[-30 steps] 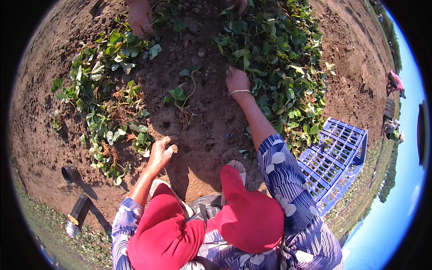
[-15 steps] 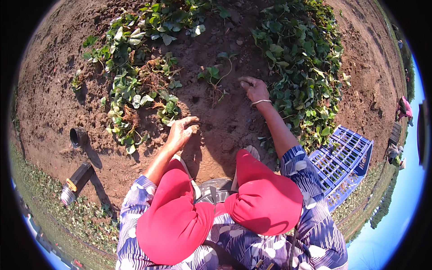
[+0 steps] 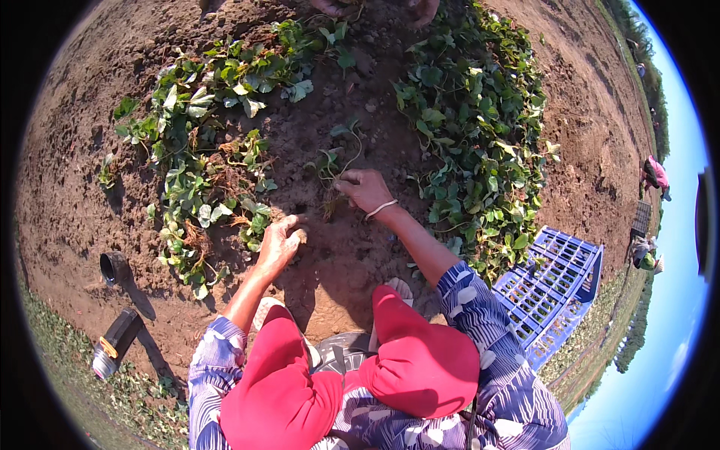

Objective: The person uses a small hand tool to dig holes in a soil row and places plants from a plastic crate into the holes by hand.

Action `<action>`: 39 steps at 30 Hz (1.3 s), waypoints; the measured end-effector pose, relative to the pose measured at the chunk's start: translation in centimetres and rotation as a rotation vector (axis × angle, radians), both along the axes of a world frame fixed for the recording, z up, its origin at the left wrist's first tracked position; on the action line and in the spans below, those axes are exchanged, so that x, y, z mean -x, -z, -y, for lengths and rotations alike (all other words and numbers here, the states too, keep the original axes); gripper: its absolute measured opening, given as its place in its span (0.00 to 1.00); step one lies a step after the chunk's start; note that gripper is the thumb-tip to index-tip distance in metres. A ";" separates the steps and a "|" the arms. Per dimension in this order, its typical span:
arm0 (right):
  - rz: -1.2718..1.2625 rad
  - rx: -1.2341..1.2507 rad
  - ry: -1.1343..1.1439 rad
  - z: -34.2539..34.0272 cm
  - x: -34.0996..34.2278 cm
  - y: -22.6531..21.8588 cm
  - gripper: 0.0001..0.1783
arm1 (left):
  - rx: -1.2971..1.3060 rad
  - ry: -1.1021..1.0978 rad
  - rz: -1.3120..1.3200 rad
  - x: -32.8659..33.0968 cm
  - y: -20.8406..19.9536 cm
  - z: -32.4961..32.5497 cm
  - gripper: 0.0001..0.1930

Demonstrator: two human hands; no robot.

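A small strawberry plant [image 3: 327,165] lies on the soil in front of me, its thin stem curving away and its brown roots toward me. At its base, the fingers of my right hand [image 3: 367,192] are closed around the stem, with a light band at the wrist. My left hand [image 3: 278,244] hovers low over the bare soil to the left, near a small hole. Its thumb and fingers are apart, muddy, and hold nothing.
Heaps of strawberry plants lie left [image 3: 187,180] and right [image 3: 480,135]. A blue plastic crate [image 3: 551,281] is tilted at my right. A black cup-like container [image 3: 114,268] and a dark bottle-shaped object [image 3: 118,334] stand left. Another person's hands [image 3: 421,10] show at the top edge.
My right hand has moved left onto the small plant and closed on it. The left hand stays low over the soil. The view has tilted up, and another person's hands have come in at the top.
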State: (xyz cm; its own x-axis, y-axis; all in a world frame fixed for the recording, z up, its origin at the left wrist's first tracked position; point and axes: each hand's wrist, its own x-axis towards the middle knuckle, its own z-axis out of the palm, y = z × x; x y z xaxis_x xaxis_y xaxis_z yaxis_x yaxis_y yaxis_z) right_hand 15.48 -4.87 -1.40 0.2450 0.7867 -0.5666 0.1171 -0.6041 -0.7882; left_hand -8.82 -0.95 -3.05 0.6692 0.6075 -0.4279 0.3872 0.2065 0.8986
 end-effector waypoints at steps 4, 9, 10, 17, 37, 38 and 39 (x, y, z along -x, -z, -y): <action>-0.058 -0.491 0.510 -5.4 -6.9 -6.8 0.10 | -0.012 -0.108 -0.042 1.9 2.5 0.1 0.17; 0.636 -0.371 0.400 -12.4 -13.7 -7.2 0.14 | -0.068 -0.025 -0.099 0.7 1.0 -0.1 0.15; 0.809 -0.299 0.307 -12.6 -14.1 -4.8 0.15 | -0.028 -0.031 -0.115 0.3 0.7 -0.1 0.15; 0.951 0.047 0.055 -13.6 -10.8 1.6 0.15 | -0.060 -0.053 -0.035 1.0 1.9 0.0 0.12; 1.252 -0.003 -0.110 -20.0 -17.0 0.8 0.11 | -0.056 -0.026 0.005 0.7 1.0 -0.6 0.14; 1.235 0.001 -0.160 -20.0 -17.2 1.0 0.11 | -0.055 -0.025 0.036 0.6 0.6 -0.7 0.14; 1.217 0.006 -0.209 -19.9 -17.3 1.3 0.11 | -0.025 0.047 0.006 1.0 0.4 -1.0 0.14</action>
State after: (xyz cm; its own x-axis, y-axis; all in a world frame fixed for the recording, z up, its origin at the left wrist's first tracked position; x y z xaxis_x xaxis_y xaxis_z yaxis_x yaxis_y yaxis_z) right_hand 32.75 15.02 -2.66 0.4847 0.8725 -0.0611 0.8673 -0.4885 -0.0955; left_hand -9.84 0.05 -3.41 0.6998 0.5860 -0.4086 0.3903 0.1654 0.9057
